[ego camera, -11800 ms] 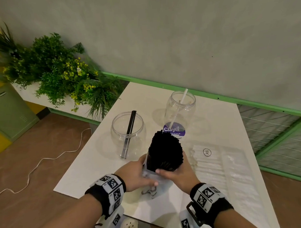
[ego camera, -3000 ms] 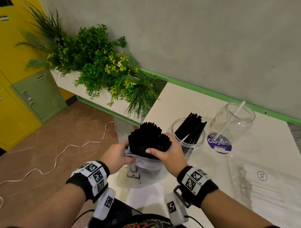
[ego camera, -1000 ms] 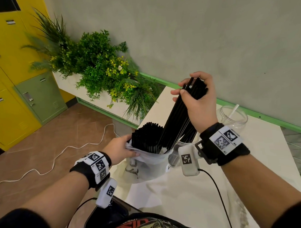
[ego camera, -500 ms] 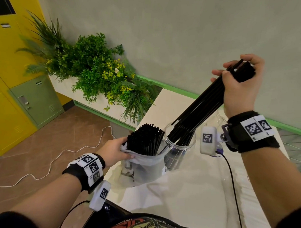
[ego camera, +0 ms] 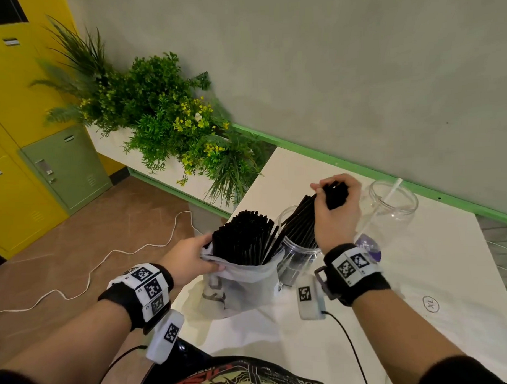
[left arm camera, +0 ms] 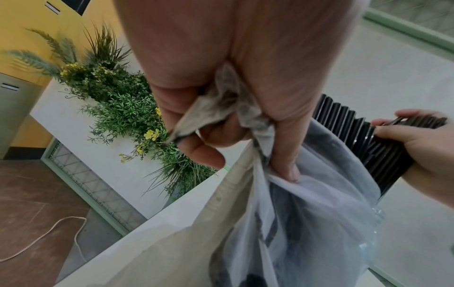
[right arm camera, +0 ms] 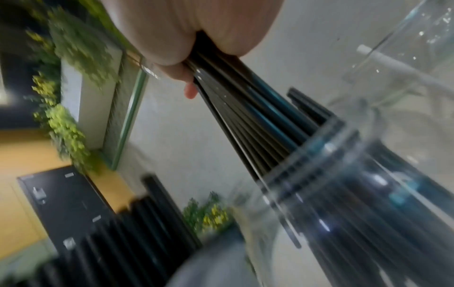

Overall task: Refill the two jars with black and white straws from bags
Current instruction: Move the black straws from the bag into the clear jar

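The right hand (ego camera: pixel 335 210) grips a bunch of black straws (ego camera: pixel 300 219) in the jar (ego camera: pixel 296 252). The left hand (ego camera: pixel 188 258) pinches the plastic bag (ego camera: pixel 244 284).

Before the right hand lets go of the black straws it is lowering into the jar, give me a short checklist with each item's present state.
1. Lower ends of the bundle of black straws inside the clear plastic jar: ok, they pass its rim.
2. Right hand grip on the bundle's top: ok, fingers curled round it.
3. Left hand steadying the translucent plastic bag of black straws: ok, it pinches the bag's rim.
4. Bag upright, straws not spilling: ok.
5. Second clear jar with one white straw out of the way: ok, beside the right hand, apart from it.
6. Bundle reaching the jar's bottom: cannot tell.
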